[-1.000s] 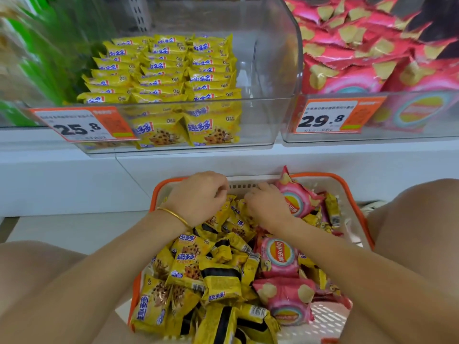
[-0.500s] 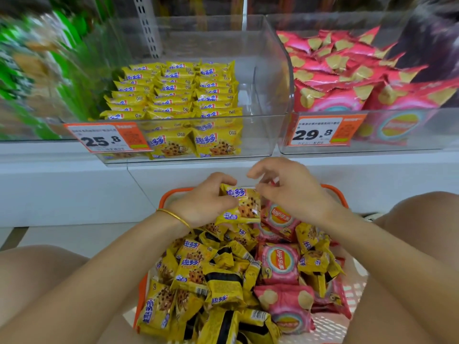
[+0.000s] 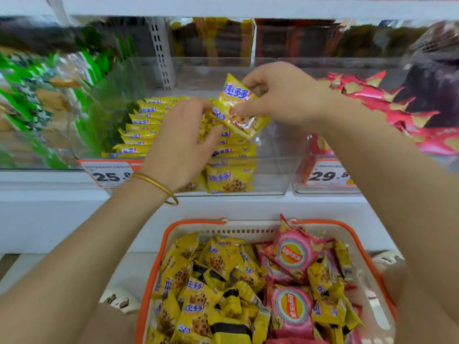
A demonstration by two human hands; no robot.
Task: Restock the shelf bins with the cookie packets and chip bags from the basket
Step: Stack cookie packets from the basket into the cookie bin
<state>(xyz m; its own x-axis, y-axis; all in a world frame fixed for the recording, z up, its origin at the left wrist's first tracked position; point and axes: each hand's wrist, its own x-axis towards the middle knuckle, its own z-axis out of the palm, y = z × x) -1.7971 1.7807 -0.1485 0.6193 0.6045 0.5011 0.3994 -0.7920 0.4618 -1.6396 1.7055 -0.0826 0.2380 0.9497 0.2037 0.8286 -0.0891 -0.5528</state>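
A cookie packet is held above the clear cookie bin, pinched by the right hand and gripped at its edge by the left hand, and, if released crooked, the neat rows beneath could be knocked askew.

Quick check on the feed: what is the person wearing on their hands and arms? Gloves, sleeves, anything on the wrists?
The left hand and right hand are bare: no gloves, and no rings that I can see. The left forearm and right forearm show no sleeve. The only thing worn is a thin gold bangle on the left wrist; the right wrist carries nothing.
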